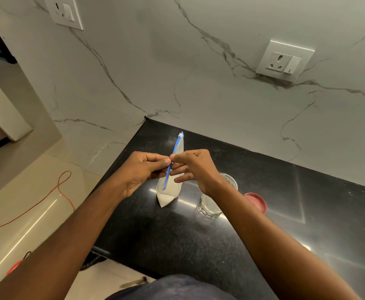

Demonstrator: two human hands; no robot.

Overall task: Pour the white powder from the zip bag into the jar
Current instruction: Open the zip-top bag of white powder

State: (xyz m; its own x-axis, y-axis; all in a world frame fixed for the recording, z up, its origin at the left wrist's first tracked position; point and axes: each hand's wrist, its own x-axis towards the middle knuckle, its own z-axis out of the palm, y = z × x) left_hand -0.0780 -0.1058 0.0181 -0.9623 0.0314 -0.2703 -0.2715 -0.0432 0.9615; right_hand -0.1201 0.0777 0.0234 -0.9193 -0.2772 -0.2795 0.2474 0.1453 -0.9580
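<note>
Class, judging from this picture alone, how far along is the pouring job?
Done: the jar stands open, its red lid lying beside it on the counter. In hand: left hand and right hand pinch the zip bag at its blue seal. Left: opening it and pouring; the powder remains inside the bag.

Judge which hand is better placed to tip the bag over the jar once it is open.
Probably the right hand: the jar stands just below its wrist. The left hand, pinching the zip bag too, is farther away.
</note>
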